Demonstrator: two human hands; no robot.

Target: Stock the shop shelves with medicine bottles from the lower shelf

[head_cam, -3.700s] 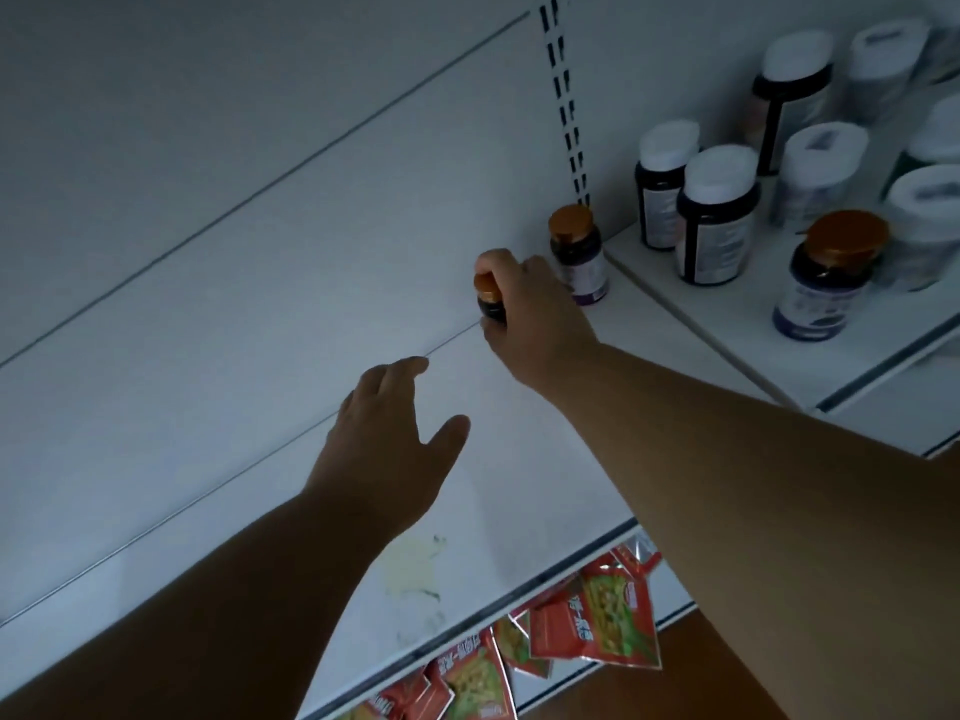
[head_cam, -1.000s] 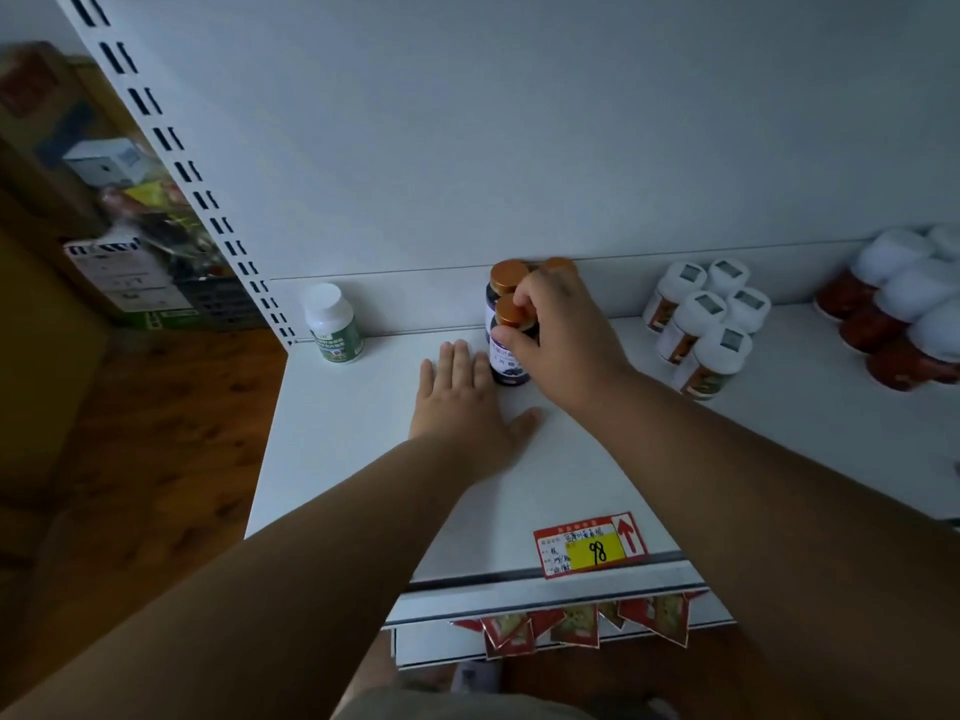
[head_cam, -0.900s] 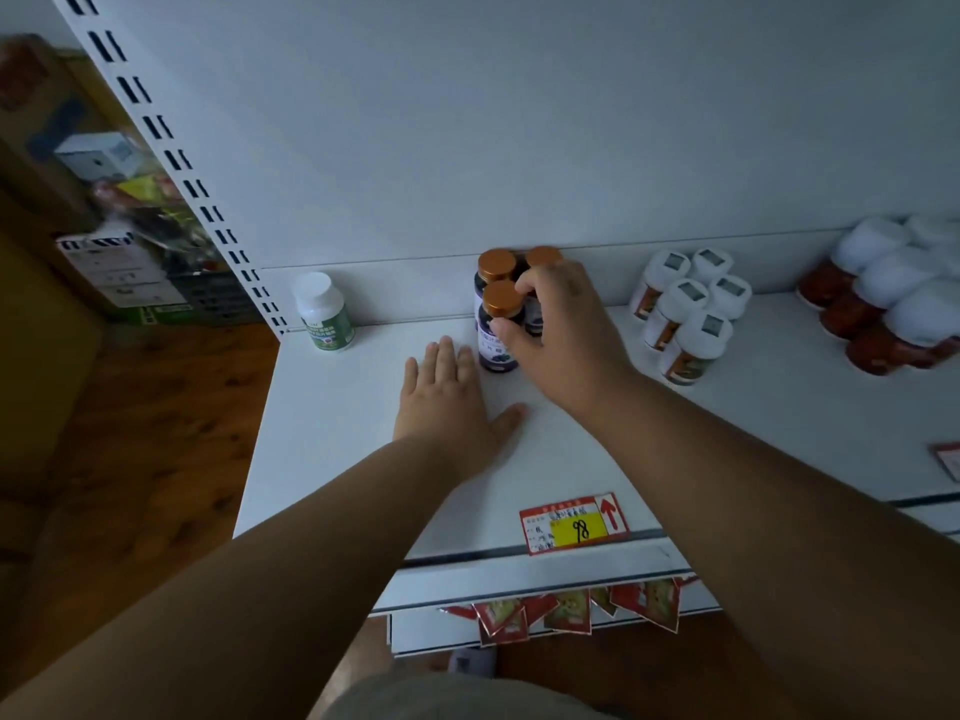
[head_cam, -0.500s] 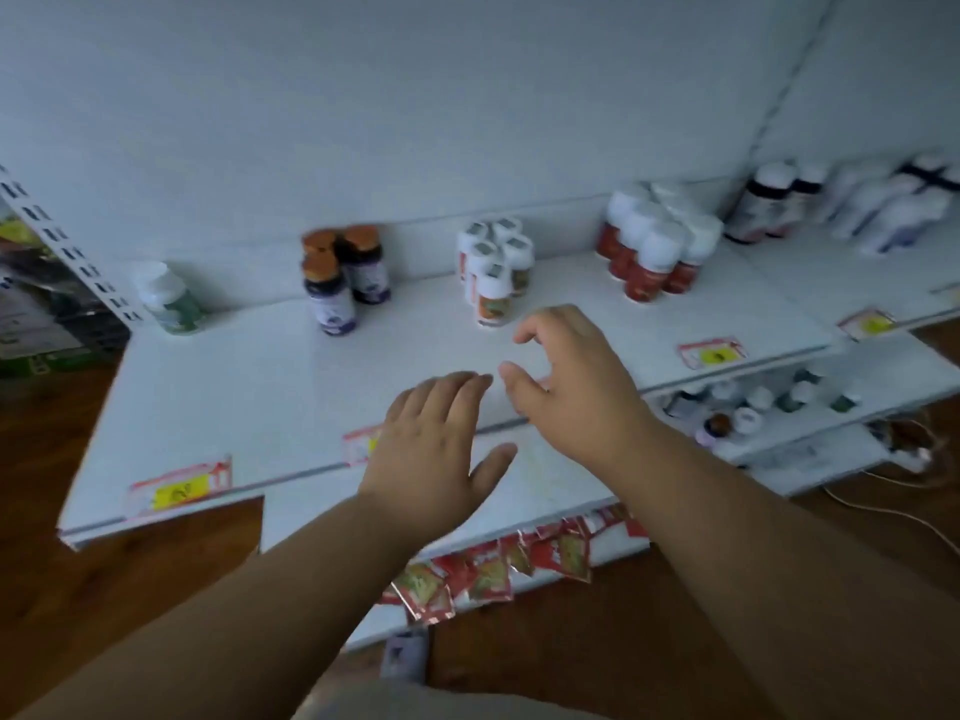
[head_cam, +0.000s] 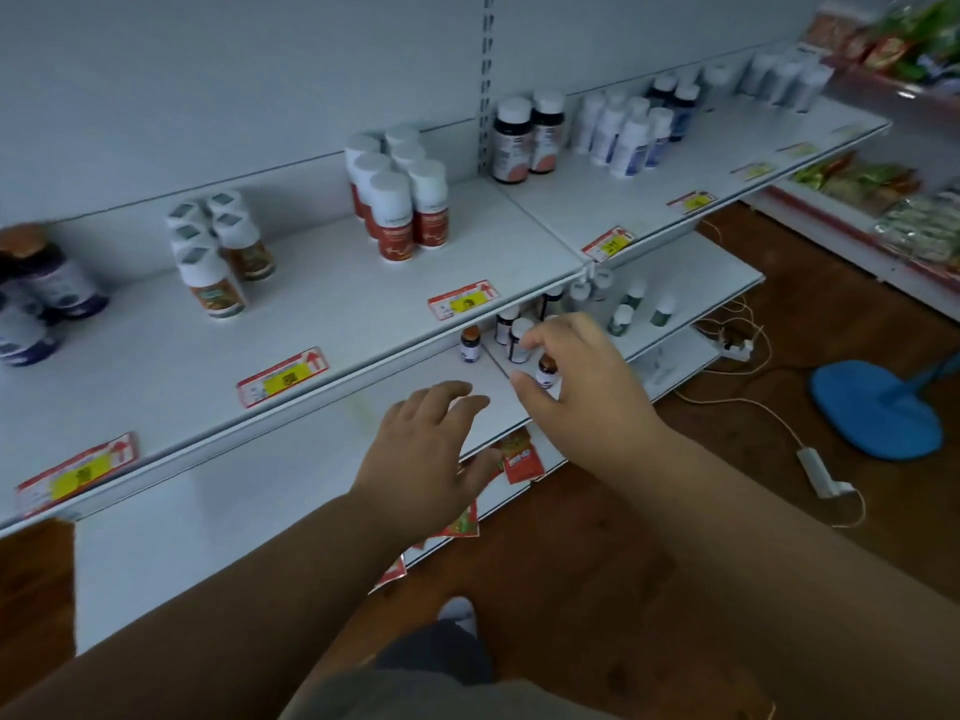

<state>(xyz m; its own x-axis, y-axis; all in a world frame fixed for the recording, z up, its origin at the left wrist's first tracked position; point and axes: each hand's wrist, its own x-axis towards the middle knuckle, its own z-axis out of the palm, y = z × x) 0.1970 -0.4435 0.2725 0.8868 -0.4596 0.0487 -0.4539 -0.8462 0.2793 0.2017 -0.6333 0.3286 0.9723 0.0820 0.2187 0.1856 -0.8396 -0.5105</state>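
The shelves (head_cam: 332, 298) are plain white, and so is the back wall (head_cam: 208, 70). Price tags (head_cam: 462, 299) are red with a yellow middle. One bottle group (head_cam: 400, 205) has white caps and red labels; another (head_cam: 215, 252) has white caps with orange and green labels. Dark bottles (head_cam: 527, 135) carry white caps and white-and-salmon labels. At the far left, dark jars (head_cam: 47, 283) have amber lids. The floor (head_cam: 727, 366) is brown wood. A blue fan base (head_cam: 878, 407) stands on it, near white cords (head_cam: 748, 402). Red packets (head_cam: 522, 457) hang below the lower shelf.
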